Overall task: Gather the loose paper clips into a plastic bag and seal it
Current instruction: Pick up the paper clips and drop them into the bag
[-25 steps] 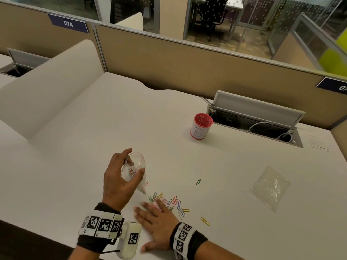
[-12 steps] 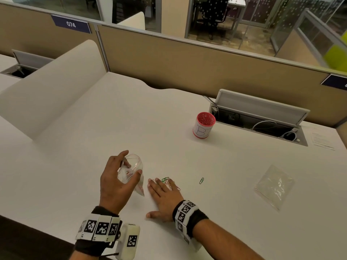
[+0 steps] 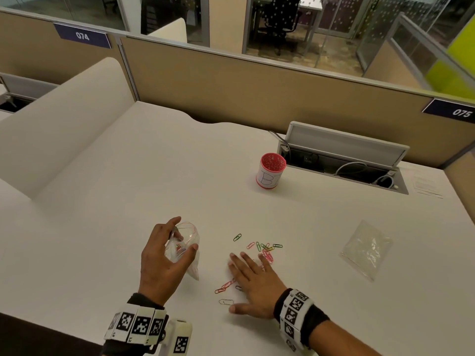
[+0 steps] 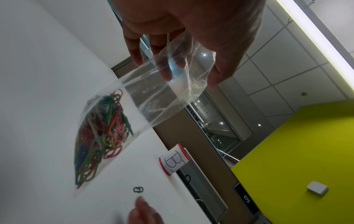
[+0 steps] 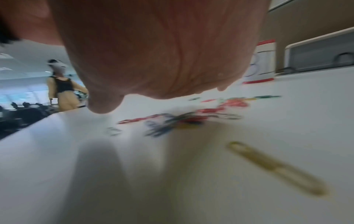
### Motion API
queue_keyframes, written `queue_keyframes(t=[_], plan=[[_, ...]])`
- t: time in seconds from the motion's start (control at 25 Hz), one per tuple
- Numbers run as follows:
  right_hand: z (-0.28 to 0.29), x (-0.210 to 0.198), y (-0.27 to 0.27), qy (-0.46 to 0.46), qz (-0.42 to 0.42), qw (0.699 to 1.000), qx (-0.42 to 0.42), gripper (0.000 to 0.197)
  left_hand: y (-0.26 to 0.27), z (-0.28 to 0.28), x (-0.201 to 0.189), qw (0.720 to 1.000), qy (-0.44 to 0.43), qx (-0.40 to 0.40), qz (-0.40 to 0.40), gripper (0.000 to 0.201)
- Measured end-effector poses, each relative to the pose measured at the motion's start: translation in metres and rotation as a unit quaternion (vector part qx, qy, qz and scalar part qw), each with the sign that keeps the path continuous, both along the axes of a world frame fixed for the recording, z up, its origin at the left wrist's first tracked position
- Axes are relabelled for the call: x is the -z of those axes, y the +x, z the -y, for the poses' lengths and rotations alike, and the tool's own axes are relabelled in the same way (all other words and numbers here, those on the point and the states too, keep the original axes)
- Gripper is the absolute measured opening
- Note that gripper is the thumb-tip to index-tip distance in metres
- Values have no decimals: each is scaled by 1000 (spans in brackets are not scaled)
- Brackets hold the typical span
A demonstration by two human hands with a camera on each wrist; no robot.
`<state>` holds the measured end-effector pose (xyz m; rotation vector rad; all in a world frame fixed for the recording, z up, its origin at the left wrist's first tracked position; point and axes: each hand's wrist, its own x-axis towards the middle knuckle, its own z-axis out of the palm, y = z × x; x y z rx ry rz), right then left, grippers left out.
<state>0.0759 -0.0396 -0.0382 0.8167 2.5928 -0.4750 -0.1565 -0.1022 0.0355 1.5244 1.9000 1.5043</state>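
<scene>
My left hand (image 3: 164,255) grips a clear plastic bag (image 3: 185,249) just above the white desk (image 3: 128,176), fingers curled round its open mouth. In the left wrist view the bag (image 4: 122,121) hangs down with several coloured paper clips (image 4: 101,136) in its lower part. My right hand (image 3: 253,281) lies flat on the desk to the bag's right, fingers straight and spread over loose clips. More coloured clips (image 3: 264,249) lie scattered past its fingertips, a pink chain (image 3: 226,286) and a pale clip (image 3: 226,301) by its thumb side. The right wrist view shows blurred clips (image 5: 182,119) under the palm.
A red-rimmed cup (image 3: 270,170) marked B stands further back. A second clear bag (image 3: 367,249) lies flat at the right. An open cable tray (image 3: 341,160) sits at the desk's rear. A beige partition (image 3: 257,86) backs the desk; a white divider (image 3: 64,124) runs along the left.
My right hand slid flat across the desk, first toward the bag, then back right; the clips it swept now lie spread around it. My left hand kept holding the bag.
</scene>
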Motion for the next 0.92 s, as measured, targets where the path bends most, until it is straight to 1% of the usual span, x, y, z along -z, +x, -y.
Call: queue_keyframes(t=[0.04,0.12,0.16,0.24,0.28,0.32,0.36,0.44,0.52,0.6,0.64,0.68,0.72,0.8,0.92], plan=[[15,5,-6,-2,-11,999,-48,98,1,-1,-1,1000,1,4,1,60],[44,27,-11,26,-15,989,-144,89,2,-3,-3,1000,7,8,0,58],[52,32,-11,10,6,989,-151,87,2,-4,-4,1000,9,8,-3,58],[49,34,-8,-19,13,990,-137,88,0,-4,-6,1000,11,5,-5,57],[39,27,-4,-40,31,992,-119,89,-2,-3,-7,1000,12,3,-3,57],[29,24,1,-50,32,994,-90,91,-3,-2,-6,1000,11,1,-2,57],[19,17,6,-73,46,995,-44,93,-4,-1,-6,1000,11,0,-1,57],[-3,10,15,-72,83,994,25,95,-4,1,-4,1000,12,0,1,57],[-23,18,28,-53,100,992,64,97,-4,1,-4,1000,11,0,2,57],[-27,4,35,-18,69,992,105,103,-3,1,-4,1000,11,0,2,58],[-26,0,40,11,33,991,128,107,-3,2,-4,1000,11,0,0,58],[-24,-5,45,34,1,985,167,111,-3,2,-4,1000,11,-1,-1,58],[-21,-8,52,44,-2,977,207,113,-3,3,-3,1000,10,-3,-2,58],[-12,-15,67,33,31,956,291,120,-3,4,-1,1000,5,-8,-4,59],[1,-10,73,26,44,932,359,131,1,4,3,1000,-4,-2,-2,60]])
